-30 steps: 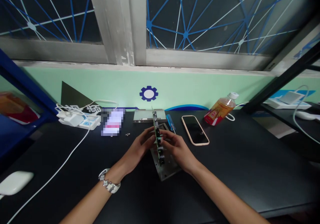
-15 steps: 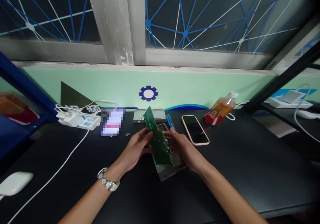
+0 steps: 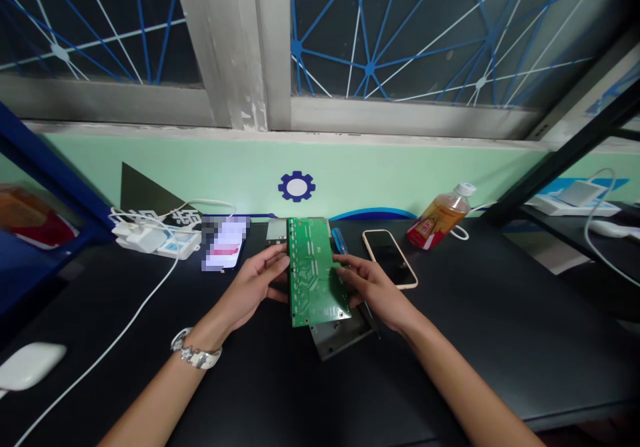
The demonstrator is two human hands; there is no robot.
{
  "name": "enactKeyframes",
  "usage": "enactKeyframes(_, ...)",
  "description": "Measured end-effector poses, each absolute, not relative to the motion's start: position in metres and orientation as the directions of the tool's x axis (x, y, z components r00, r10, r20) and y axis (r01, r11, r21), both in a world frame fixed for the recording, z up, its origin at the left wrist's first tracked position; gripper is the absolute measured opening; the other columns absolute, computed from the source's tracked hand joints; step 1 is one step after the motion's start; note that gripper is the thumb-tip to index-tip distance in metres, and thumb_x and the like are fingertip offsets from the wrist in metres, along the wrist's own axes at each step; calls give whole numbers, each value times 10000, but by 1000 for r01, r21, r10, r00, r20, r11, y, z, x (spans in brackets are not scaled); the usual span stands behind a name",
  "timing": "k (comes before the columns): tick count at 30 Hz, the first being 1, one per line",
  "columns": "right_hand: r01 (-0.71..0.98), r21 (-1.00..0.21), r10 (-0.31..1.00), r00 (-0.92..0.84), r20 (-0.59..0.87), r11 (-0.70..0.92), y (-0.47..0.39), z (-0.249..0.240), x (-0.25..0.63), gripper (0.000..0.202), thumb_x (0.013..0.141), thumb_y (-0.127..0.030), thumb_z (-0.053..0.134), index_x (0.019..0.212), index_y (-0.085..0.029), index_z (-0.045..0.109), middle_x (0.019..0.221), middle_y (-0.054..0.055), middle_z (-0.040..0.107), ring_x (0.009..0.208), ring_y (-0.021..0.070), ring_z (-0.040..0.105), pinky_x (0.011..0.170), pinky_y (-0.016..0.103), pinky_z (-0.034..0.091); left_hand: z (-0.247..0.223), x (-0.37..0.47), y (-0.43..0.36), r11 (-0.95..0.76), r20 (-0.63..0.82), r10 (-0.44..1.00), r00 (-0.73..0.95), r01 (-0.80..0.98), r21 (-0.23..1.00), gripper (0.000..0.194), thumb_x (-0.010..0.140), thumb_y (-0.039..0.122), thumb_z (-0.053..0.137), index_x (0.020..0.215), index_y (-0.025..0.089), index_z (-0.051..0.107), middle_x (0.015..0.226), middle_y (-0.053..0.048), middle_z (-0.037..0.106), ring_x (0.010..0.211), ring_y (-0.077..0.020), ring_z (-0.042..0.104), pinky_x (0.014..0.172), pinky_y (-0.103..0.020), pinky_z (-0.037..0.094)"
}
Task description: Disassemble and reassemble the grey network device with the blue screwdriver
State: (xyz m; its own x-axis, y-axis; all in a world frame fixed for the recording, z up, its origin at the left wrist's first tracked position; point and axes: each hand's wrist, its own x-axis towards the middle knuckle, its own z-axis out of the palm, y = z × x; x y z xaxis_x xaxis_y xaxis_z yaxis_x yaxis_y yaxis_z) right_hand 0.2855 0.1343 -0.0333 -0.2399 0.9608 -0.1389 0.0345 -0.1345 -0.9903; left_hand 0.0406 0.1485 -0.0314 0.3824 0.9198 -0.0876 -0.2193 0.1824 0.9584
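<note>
In the head view, a green circuit board [image 3: 313, 274] is held between my two hands, its face with fine traces and solder points turned up toward me. My left hand [image 3: 255, 287] grips the board's left edge, thumb near the top and fingers partly behind it. On the opposite side, my right hand [image 3: 373, 284] pinches the right edge. Below the board lies a grey metal case [image 3: 343, 337], mostly covered by it. Behind the board, a blue-handled screwdriver [image 3: 339, 240] and a thin metal plate [image 3: 277, 229] are partly hidden.
A phone in a pale case [image 3: 393, 260] lies right of my right hand, with a drink bottle [image 3: 440, 219] behind it. To the left are a lit phone [image 3: 227, 247] and a power strip [image 3: 187, 244] with white cables. The black desk [image 3: 240, 400] meets a green wall.
The circuit board has turned from nearly edge-on to facing up toward me. My left hand has shifted slightly left with its edge, and my right hand's fingers have moved onto the right edge.
</note>
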Motion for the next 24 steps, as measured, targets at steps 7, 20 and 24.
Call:
enactKeyframes(7, 21, -997, 967, -244, -77, -75, 134, -33, 284, 450, 849, -491, 708, 1162, -178, 627, 621, -78, 391, 511, 87, 359, 430, 199, 348, -35, 40, 150, 178, -87, 922, 377, -213, 961, 429, 892, 390, 683, 1295, 251, 634, 1152, -100, 672, 950, -240, 662, 637, -307, 592)
enactKeyframes(20, 269, -919, 957, -85, 276, 288, 135, -29, 287, 188, 849, -351, 725, 971, -211, 744, 822, 8, 520, 731, 146, 479, 658, 294, 384, -35, 37, 153, -119, 94, 958, 272, 74, 990, 278, 918, 415, 651, 790, 169, 676, 601, 20, 548, 575, -109, 495, 566, -233, 405)
enactKeyframes(24, 219, -956, 980, -85, 178, 193, 131, -28, 285, 272, 866, -404, 705, 1000, -170, 740, 549, -68, 388, 488, 96, 376, 494, 257, 294, -34, 36, 152, -31, 12, 936, 353, 48, 998, 312, 946, 467, 586, 862, 168, 618, 514, 30, 564, 450, -112, 522, 426, -203, 377)
